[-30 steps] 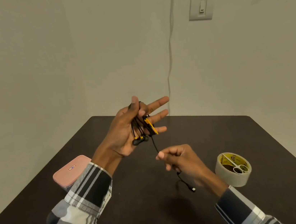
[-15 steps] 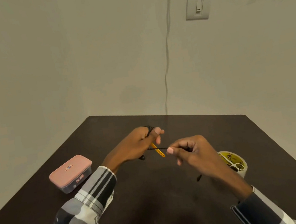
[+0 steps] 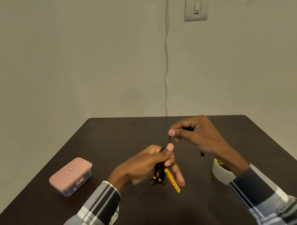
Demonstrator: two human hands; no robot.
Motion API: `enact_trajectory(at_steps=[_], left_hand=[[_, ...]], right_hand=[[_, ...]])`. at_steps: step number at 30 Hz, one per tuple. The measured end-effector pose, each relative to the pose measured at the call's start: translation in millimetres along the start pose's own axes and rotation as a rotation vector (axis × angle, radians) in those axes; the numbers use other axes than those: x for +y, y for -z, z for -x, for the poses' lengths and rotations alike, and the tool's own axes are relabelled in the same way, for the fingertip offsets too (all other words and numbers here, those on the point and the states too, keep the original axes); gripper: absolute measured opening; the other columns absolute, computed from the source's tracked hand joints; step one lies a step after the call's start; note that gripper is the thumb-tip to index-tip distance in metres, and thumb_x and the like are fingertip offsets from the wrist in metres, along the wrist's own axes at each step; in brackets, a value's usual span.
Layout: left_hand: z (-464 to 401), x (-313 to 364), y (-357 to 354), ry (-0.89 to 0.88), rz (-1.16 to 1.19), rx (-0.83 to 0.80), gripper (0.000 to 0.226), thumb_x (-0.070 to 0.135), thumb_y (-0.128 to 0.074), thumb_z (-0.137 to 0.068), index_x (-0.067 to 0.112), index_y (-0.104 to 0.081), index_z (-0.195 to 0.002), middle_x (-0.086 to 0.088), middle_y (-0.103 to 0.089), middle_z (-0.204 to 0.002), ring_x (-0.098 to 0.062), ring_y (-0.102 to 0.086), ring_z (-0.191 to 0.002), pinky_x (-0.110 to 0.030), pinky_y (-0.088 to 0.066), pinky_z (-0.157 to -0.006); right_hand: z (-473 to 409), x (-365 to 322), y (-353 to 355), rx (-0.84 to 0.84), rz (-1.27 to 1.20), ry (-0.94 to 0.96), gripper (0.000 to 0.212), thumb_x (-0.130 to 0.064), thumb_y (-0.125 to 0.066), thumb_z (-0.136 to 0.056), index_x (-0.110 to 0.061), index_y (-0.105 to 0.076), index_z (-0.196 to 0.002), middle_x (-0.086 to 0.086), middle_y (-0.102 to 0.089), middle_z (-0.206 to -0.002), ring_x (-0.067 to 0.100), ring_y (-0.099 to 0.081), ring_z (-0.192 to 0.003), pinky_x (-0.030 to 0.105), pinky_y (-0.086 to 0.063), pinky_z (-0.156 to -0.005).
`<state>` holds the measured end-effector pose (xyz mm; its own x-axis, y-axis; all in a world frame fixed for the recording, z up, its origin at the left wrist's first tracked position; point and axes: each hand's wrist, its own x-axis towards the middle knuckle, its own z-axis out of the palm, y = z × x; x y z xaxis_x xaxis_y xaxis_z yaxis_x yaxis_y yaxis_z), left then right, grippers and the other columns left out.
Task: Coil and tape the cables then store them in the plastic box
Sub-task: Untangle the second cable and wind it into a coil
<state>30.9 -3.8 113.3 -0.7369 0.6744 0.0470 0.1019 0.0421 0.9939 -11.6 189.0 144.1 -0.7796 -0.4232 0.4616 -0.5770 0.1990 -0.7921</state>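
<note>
My left hand (image 3: 147,166) grips a bundle of thin black cable (image 3: 159,169) with yellow marks; a yellow strap (image 3: 171,180) hangs down from it. Just above and to the right, my right hand (image 3: 194,134) pinches the free end of the same cable, which runs short and taut between the two hands. A small black plug (image 3: 202,154) dangles under the right hand. The plastic box (image 3: 71,176), clear with a pink lid, stands closed on the table's left. A tape roll (image 3: 221,174) sits at the right, half hidden behind my right forearm.
The dark brown table (image 3: 139,217) fills the lower view, its far edge against a pale wall. A white cord (image 3: 166,53) hangs down the wall beside a light switch (image 3: 195,7).
My left hand came down from a raised, open-fingered pose and closed around the cable bundle. My right hand rose and moved up past the left, carrying the free cable end over it.
</note>
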Motion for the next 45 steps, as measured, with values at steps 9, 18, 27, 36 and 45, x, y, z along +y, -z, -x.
enact_trajectory(at_steps=[9,18,27,36,45], left_hand=[[-4,17,-12,-0.177,0.393,-0.076,0.045,0.046,-0.039,-0.1,0.016,-0.042,-0.068,-0.008,-0.055,-0.055,-0.033,-0.072,-0.07,-0.058,-0.046,-0.091],[0,23,2,-0.173,0.29,0.266,0.046,0.042,-0.035,-0.099,0.013,-0.039,-0.063,-0.028,-0.069,-0.112,-0.041,-0.063,-0.115,-0.05,-0.053,-0.097],[-10,17,6,-0.171,0.158,0.489,0.047,0.041,-0.026,-0.105,0.015,-0.035,-0.067,-0.017,-0.072,-0.114,-0.03,-0.067,-0.113,-0.055,-0.046,-0.102],[-11,17,5,-0.237,0.251,0.505,0.043,0.044,-0.037,-0.099,0.015,-0.041,-0.067,-0.002,-0.038,-0.047,-0.014,-0.043,-0.036,-0.051,-0.057,-0.086],[-11,31,-3,-0.234,0.293,0.479,0.045,0.046,-0.043,-0.096,0.017,-0.041,-0.062,0.002,-0.021,-0.046,-0.01,-0.018,-0.037,-0.023,-0.038,-0.043]], right_hand=[[15,24,-49,0.048,-0.495,-0.277,0.025,-0.011,-0.061,-0.095,-0.015,-0.075,-0.076,0.013,-0.069,-0.067,0.037,-0.058,-0.071,0.037,-0.052,-0.06],[47,27,-79,-0.035,-0.401,-0.418,0.031,-0.017,-0.048,-0.104,-0.016,-0.073,-0.087,0.002,-0.058,-0.065,0.008,-0.041,-0.052,0.02,-0.03,-0.05],[64,30,-70,-0.112,-0.098,-0.397,0.025,-0.014,-0.056,-0.101,-0.019,-0.067,-0.123,-0.001,-0.076,-0.085,0.008,-0.062,-0.067,0.023,-0.05,-0.065],[58,23,-52,-0.107,0.029,-0.38,0.023,-0.023,-0.071,-0.092,-0.021,-0.072,-0.114,-0.005,-0.078,-0.084,0.006,-0.073,-0.083,0.024,-0.052,-0.076],[53,14,-43,-0.146,-0.3,-0.462,0.025,-0.011,-0.066,-0.095,-0.012,-0.066,-0.119,0.012,-0.078,-0.094,0.015,-0.071,-0.082,0.023,-0.055,-0.069]])
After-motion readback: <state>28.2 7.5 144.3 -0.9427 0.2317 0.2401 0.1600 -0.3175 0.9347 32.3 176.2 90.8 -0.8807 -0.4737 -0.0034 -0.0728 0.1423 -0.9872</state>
